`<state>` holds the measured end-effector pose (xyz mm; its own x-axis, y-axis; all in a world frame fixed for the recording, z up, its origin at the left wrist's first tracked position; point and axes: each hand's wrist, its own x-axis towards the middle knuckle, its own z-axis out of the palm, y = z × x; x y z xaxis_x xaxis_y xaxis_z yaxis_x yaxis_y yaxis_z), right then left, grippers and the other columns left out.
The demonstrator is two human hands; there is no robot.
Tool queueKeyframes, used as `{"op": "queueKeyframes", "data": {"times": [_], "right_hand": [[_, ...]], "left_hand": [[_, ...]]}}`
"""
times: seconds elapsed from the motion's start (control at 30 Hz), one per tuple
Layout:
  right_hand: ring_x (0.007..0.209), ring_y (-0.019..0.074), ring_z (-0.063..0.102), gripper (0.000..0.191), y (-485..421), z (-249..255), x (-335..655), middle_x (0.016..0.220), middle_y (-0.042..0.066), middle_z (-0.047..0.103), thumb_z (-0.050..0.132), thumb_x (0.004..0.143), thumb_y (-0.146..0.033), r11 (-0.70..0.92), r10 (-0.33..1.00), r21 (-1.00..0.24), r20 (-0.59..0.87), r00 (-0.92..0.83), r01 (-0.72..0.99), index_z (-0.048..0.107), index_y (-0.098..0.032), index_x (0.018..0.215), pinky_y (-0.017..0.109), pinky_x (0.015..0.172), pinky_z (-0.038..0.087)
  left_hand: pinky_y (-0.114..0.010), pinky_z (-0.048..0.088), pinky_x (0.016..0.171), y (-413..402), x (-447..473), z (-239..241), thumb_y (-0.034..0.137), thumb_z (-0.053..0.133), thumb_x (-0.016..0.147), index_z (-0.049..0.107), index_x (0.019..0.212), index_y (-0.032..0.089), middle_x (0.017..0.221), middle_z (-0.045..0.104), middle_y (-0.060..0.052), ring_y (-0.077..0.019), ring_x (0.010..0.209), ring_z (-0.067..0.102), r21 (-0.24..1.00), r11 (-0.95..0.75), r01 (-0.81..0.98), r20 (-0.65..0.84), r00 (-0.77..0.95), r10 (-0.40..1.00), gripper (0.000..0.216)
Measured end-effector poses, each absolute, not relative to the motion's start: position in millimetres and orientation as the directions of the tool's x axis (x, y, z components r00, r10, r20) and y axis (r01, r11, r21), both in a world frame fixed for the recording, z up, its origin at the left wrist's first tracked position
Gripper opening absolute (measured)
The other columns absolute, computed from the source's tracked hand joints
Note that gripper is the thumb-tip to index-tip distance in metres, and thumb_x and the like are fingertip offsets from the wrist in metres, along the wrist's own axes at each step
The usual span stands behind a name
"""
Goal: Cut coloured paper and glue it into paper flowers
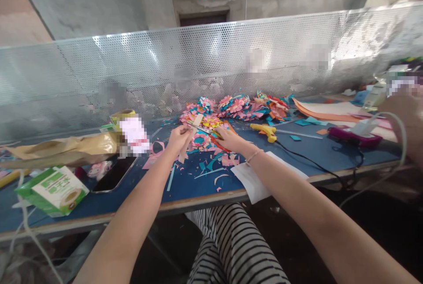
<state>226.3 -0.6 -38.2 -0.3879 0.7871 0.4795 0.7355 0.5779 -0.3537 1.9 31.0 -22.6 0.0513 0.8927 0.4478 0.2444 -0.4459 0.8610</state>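
Your left hand [179, 138] and right hand [229, 139] meet over the middle of a blue worktop [188, 190]. Your left fingers are pinched on a pale paper strip [183, 154], and your right fingers are wrapped around the handles of a pair of scissors [201, 128]. The blades point left across the strip, their tips close to your left fingers; whether they are parted you cannot tell from here. That closeness looks like the main hazard: a slipped grip or a hurried squeeze could nick a fingertip or cut the strip crooked. Loose paper scraps [206, 167] lie beneath both hands and could hide a small cut piece. To the right, a yellow glue gun [264, 131] trails a black cord [306, 160] towards the front edge, so a wide swing of your right arm might snag it. A white sheet [253, 182] below your right forearm overhangs that edge and could be brushed off. Beyond, bunched paper flowers [233, 104] and a perforated metal screen [132, 61] limit reaching forward. The freest room is the mostly bare band nearest you, left of the white sheet.
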Motion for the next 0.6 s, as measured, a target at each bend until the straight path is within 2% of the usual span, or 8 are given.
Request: {"op": "queueKeyframes", "data": {"times": [0.17,0.3,0.37,0.47,0.6], "right_hand": [[0.100,0.0228,0.057,0.032,-1.9,-36.0,227.5,0.111,0.013,0.060,0.047,0.087,-0.029,0.502,0.827,-0.317,0.446,-0.341,0.805,0.047,-0.015,0.115,0.030,0.080,0.043],[0.096,0.0234,0.058,0.034,-6.5,-32.9,229.1,0.106,0.014,0.060,0.046,0.087,-0.033,0.501,0.809,-0.279,0.487,-0.329,0.820,0.047,-0.015,0.115,0.030,0.076,0.043],[0.095,0.0232,0.058,0.033,-8.4,-31.9,229.9,0.105,0.013,0.060,0.048,0.085,-0.034,0.509,0.791,-0.259,0.515,-0.329,0.821,0.048,-0.015,0.112,0.030,0.075,0.042],[0.095,0.0239,0.058,0.033,-9.6,-31.4,230.7,0.105,0.013,0.061,0.050,0.083,-0.035,0.491,0.786,-0.234,0.534,-0.311,0.839,0.049,-0.015,0.109,0.030,0.075,0.042],[0.092,0.0255,0.059,0.035,-8.6,-31.5,231.5,0.102,0.015,0.062,0.049,0.082,-0.038,0.428,0.805,-0.237,0.538,-0.249,0.872,0.047,-0.014,0.107,0.031,0.072,0.042]], "left_hand": [[-0.030,0.050,0.065,38.2,-3.2,-26.2,0.033,0.064,0.063,0.067,0.079,0.017,0.077,0.069,-0.004,-0.0182,0.069,0.062,0.864,-0.417,0.282,0.430,0.020,0.903,0.023],[-0.035,0.048,0.072,42.8,-14.4,-27.8,0.019,0.063,0.057,0.065,0.064,0.018,0.068,0.068,-0.006,-0.0243,0.073,0.064,0.799,-0.331,0.502,0.431,-0.095,0.897,0.007],[-0.037,0.046,0.077,45.1,-21.0,-28.5,0.010,0.062,0.054,0.063,0.061,0.020,0.068,0.068,-0.007,-0.0286,0.081,0.064,0.739,-0.306,0.600,0.477,-0.147,0.866,0.012],[-0.038,0.044,0.083,48.0,-27.5,-29.2,0.003,0.061,0.050,0.065,0.066,0.020,0.074,0.069,-0.008,-0.0331,0.093,0.062,0.743,-0.313,0.591,0.503,-0.185,0.844,0.024],[-0.040,0.041,0.091,50.2,-27.6,-31.0,0.001,0.058,0.054,0.069,0.081,0.021,0.089,0.070,-0.008,-0.0305,0.098,0.061,0.725,-0.419,0.547,0.530,-0.054,0.846,0.036]]}}
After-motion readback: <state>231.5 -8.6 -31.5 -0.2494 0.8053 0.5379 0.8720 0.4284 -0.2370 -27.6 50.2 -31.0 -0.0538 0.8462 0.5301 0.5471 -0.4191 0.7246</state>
